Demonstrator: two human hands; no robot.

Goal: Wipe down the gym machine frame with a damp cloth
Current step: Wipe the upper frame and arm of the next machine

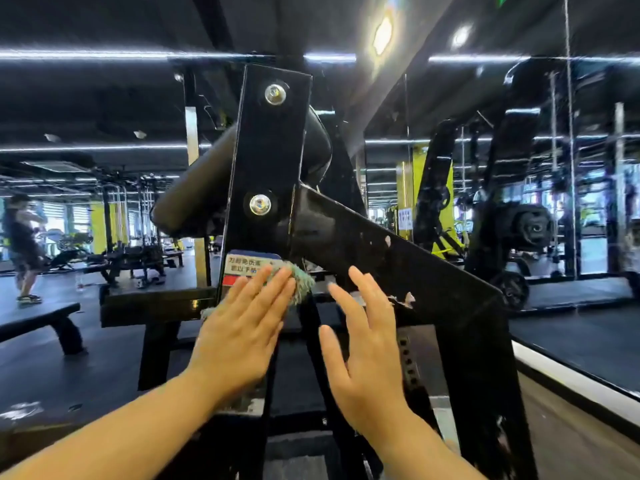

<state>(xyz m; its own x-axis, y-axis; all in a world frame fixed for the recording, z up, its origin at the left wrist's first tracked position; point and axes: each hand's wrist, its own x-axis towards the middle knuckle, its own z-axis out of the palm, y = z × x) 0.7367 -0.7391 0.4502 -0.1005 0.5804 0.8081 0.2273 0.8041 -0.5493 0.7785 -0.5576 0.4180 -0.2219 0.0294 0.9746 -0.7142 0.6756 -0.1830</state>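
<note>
Your left hand [242,327] sits just left of the frame's centre, fingers straight and close together, palm pressing a teal-grey cloth [302,283] flat against the lower part of the black machine frame [270,150]. It presses rather than pinches or curls. The cloth is mostly hidden under that hand. A fuzzy edge shows past your fingertips towards the centre, and a small corner pokes out by the heel of your palm. Your fingers partly cover a blue, white and red sticker [247,265] with printed text on the upright plate, and the cloth lies against its right edge. Above it, two silver bolts [259,205] sit one over the other on the plate, and a black padded roller [194,199] juts out behind it towards the upper left. Your right hand [363,341] is just right of centre, open with the fingers spread and holding nothing. It is raised in front of the sloping beam [398,268], which runs down to the right, and you cannot tell whether it touches the metal. Chipped paint [403,299] shows on the beam's lower edge beside your fingers. A black bench [41,317] stands at lower left, a person [20,237] is at the far left, and a mirror [519,150] fills the right side.
</note>
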